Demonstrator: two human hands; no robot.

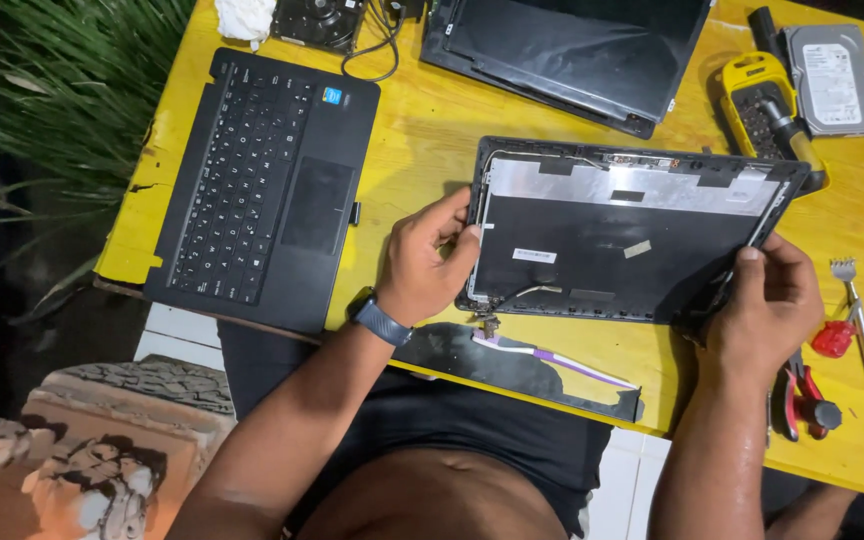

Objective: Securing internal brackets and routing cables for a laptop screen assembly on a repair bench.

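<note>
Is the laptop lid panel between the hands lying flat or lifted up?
Lying flat. The lid panel rests inner side up on the yellow table; left hand and right hand grip its edges.

Both bare forearms are rising from the bottom of the frame toward its middle. The left hand (420,268), left of centre, is curling its fingers (457,245) in a pinching grip, thumb stretching upward, a dark band circling the wrist. The right hand (767,300), at the right of the frame, is closing in a loose grip, thumb pointing up and fingers tucking underneath.
</note>
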